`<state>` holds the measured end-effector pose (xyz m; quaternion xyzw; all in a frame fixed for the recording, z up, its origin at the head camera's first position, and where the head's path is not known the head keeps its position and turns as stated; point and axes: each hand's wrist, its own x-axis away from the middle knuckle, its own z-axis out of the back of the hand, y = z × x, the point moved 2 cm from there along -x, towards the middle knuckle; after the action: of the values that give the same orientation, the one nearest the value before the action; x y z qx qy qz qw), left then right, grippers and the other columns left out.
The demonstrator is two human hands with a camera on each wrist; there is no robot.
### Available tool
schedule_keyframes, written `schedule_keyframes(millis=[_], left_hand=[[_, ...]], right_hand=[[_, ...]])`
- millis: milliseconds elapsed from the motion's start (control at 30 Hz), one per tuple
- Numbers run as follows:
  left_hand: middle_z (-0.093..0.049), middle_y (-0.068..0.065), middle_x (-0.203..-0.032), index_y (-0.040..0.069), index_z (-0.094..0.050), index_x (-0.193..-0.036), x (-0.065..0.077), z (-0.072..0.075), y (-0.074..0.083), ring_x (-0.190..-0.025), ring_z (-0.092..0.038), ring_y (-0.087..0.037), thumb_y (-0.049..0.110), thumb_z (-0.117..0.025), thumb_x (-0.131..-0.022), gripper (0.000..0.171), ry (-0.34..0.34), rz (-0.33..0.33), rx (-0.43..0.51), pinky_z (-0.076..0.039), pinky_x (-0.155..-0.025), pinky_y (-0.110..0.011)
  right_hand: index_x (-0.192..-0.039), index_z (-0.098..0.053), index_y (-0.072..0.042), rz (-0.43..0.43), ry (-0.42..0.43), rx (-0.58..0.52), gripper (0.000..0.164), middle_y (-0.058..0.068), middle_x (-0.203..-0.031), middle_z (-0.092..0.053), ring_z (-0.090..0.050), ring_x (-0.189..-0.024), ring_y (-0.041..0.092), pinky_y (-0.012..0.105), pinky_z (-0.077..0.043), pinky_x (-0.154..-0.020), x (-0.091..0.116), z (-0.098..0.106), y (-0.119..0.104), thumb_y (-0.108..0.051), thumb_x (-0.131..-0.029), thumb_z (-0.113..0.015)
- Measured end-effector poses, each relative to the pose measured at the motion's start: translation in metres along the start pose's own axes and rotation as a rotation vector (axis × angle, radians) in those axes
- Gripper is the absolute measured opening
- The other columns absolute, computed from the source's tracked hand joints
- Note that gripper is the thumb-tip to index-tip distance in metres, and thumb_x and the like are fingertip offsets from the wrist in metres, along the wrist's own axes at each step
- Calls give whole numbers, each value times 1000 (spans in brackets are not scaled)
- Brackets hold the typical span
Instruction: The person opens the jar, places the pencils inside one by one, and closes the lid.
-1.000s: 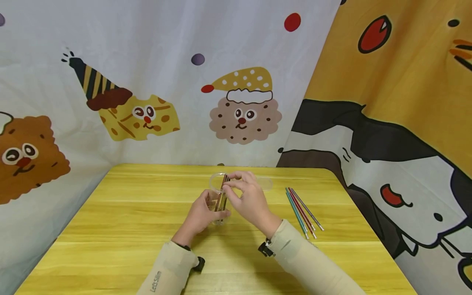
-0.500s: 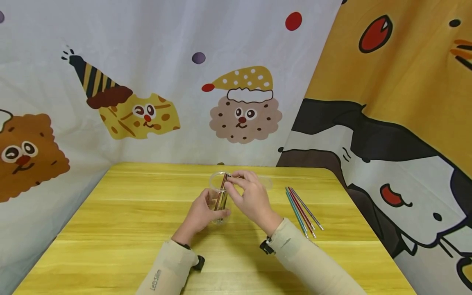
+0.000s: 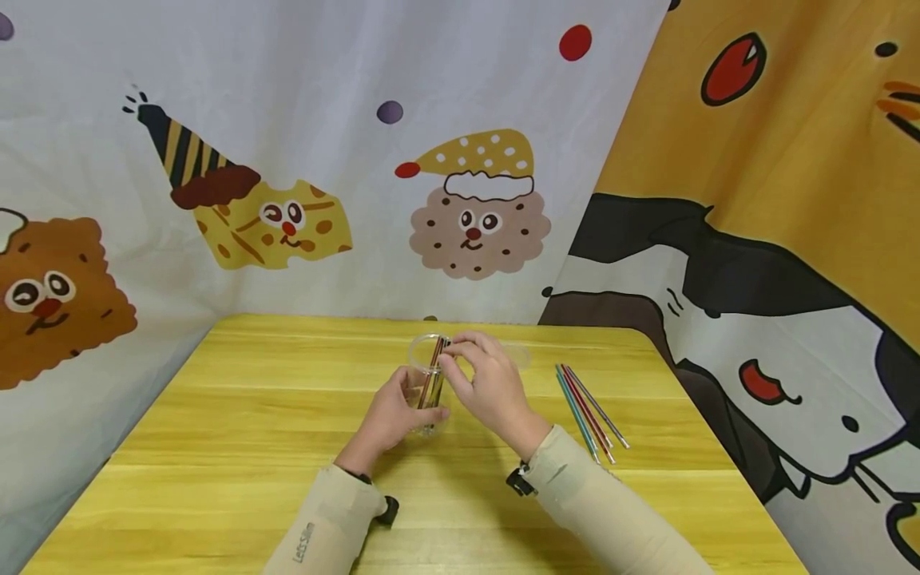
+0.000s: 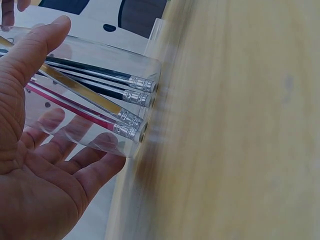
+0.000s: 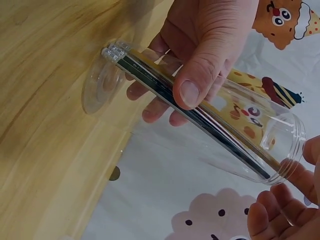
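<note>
A clear jar (image 5: 235, 115) stands tilted on the table, with several pencils (image 4: 85, 92) leaning inside, their metal ferrules at its base. Dark, gold and pinkish-red shafts show through the wall. My left hand (image 3: 388, 415) grips the jar's side, thumb across the near face. At the open rim (image 3: 424, 351) is my right hand (image 3: 489, 383), its fingers bent and close to the pencils' upper ends. In the right wrist view, a right fingertip (image 5: 295, 172) meets the rim beside the gold pencil's end. Whether it pinches a pencil is unclear.
Several loose pencils (image 3: 585, 411), teal, red and dark, lie on the table (image 3: 237, 447) to the right. A clear round lid (image 3: 519, 355) lies behind my right hand, partly hidden. A printed cloth (image 3: 323, 80) hangs behind the table's far edge.
My right fingers have shifted slightly right at the rim, and the pencils inside the jar have spread a little. My left hand keeps its hold.
</note>
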<state>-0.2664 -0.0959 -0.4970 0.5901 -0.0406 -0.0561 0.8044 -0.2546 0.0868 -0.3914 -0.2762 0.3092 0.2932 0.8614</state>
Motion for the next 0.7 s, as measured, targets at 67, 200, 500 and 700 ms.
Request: schedule_keyframes(millis=[67, 200, 500, 700], left_hand=[[-62, -7, -145, 15, -56, -137, 0, 0, 1, -138, -60, -39, 32, -95, -84, 68, -1, 1, 0, -54, -110, -59], [-62, -7, -144, 15, -56, -137, 0, 1, 1, -137, -61, -38, 39, -96, -81, 72, -6, 9, -1, -55, -109, -58], [-63, -7, -144, 14, -56, -134, 0, 1, 4, -137, -61, -38, 36, -96, -82, 70, 1, 1, -4, -54, -110, -59], [-65, -6, -140, 15, -57, -130, 1, 0, 3, -135, -63, -36, 34, -96, -82, 65, 9, 0, -9, -55, -109, -58]], right_hand=[[-113, -81, -9, -5, -7, 8, 23, 10, -122, -75, -72, -114, 28, 44, -63, -95, 0, 0, 0, -28, -104, -72], [-123, -79, -7, -17, -25, 14, 30, 11, -125, -74, -72, -117, 28, 45, -63, -96, 1, 1, 0, -29, -105, -71], [-138, -70, -7, -24, -47, -52, 38, 11, -133, -72, -72, -118, 27, 44, -62, -100, 0, 1, 1, -29, -107, -68], [-143, -64, -7, -119, -123, -142, 43, 10, -138, -69, -71, -113, 27, 41, -64, -90, 2, 3, 6, -32, -108, -66]])
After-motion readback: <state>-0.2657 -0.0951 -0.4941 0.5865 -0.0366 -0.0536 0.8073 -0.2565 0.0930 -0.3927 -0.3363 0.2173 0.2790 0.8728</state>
